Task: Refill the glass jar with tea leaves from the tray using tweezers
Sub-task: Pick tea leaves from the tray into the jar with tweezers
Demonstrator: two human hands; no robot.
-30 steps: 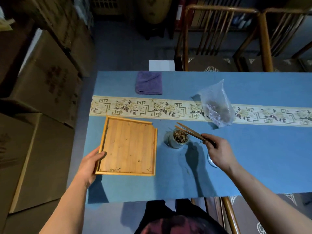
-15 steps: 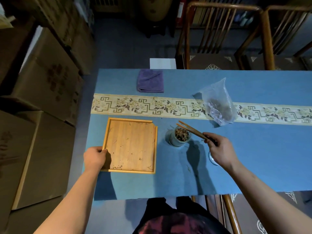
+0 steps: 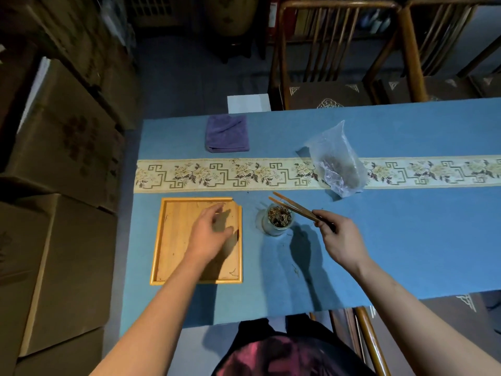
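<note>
Head view: right hand point(image 3: 341, 240) pinches wooden tweezers point(image 3: 294, 207), tips slightly parted over the glass jar point(image 3: 278, 219) of tea leaves. Their long axis points far-left toward the tray point(image 3: 173, 240), left of the jar. Left hand point(image 3: 210, 234) hovers spread above the nearly bare tray.

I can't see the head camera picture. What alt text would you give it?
Seen from above, a person's right hand holds wooden tweezers over a small glass jar of tea leaves on a blue table, while the left hand reaches over a nearly bare wooden tray. A clear plastic bag and a folded purple cloth lie farther back.
</note>
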